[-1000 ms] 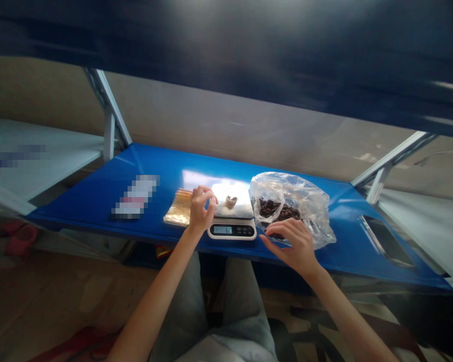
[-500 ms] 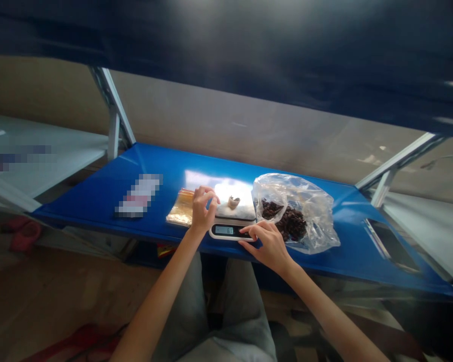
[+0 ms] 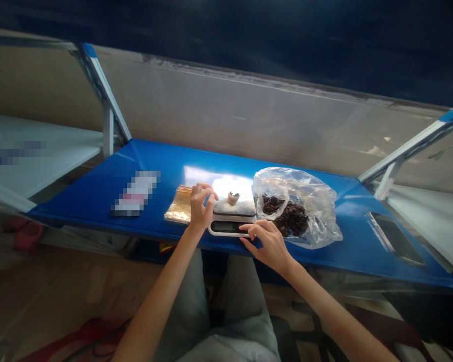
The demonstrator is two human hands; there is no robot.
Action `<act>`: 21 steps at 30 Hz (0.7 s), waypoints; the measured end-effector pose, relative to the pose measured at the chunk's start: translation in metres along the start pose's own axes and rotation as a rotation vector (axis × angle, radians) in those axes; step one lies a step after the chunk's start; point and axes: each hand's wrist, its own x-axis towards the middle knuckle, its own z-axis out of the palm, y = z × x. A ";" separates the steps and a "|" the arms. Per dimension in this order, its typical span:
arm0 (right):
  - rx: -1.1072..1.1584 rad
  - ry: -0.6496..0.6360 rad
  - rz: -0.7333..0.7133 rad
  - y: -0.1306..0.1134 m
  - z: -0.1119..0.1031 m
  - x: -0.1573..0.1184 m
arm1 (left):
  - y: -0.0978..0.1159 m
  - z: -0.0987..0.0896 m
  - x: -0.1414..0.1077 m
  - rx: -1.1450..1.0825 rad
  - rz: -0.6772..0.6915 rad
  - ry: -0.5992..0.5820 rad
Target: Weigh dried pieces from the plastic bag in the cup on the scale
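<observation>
A white digital kitchen scale (image 3: pixel 219 230) sits near the front edge of the blue table, its display dark. On its pan rests a small pale cup-like piece (image 3: pixel 232 199) with dark bits in it. My right hand (image 3: pixel 268 241) has a fingertip on the scale's control panel, thumb apart below it. At the pan's left edge is my left hand (image 3: pixel 203 203), fingers bent and apart, holding nothing I can see. Gold-coloured plastic packets (image 3: pixel 178 206) lie just left of it. To the right, a clear plastic bag (image 3: pixel 322 211) lies open around dark dried pieces (image 3: pixel 292 218).
A phone (image 3: pixel 396 239) lies at the right of the blue table (image 3: pixel 166 161). A blurred-out flat item (image 3: pixel 136 193) is on the left. Slanting metal struts (image 3: pixel 109 100) stand at both sides, and a dark blue panel (image 3: pixel 226 35) hangs overhead.
The scale's display showed digits and is now dark. Both hands stay in nearly the same places on and beside the scale. The whole view has shifted slightly.
</observation>
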 end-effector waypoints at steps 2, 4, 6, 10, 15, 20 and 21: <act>0.003 -0.003 0.017 0.000 0.000 0.000 | 0.001 0.000 -0.001 -0.009 0.008 0.004; 0.014 0.003 0.029 0.000 0.000 0.001 | 0.002 -0.001 -0.001 -0.016 0.017 0.006; 0.035 0.006 0.043 -0.001 -0.001 0.002 | 0.002 -0.001 -0.001 -0.020 0.023 0.005; 0.072 -0.015 0.074 -0.001 -0.004 0.005 | 0.004 -0.001 -0.002 -0.034 0.028 0.007; 0.069 -0.035 0.110 0.001 -0.005 0.006 | 0.006 0.000 -0.001 -0.013 0.002 -0.008; 0.112 -0.026 0.106 0.004 -0.004 0.004 | 0.004 0.001 0.000 -0.011 -0.004 -0.018; 0.127 -0.026 0.101 0.005 -0.004 0.004 | 0.003 0.002 0.000 -0.018 -0.004 -0.025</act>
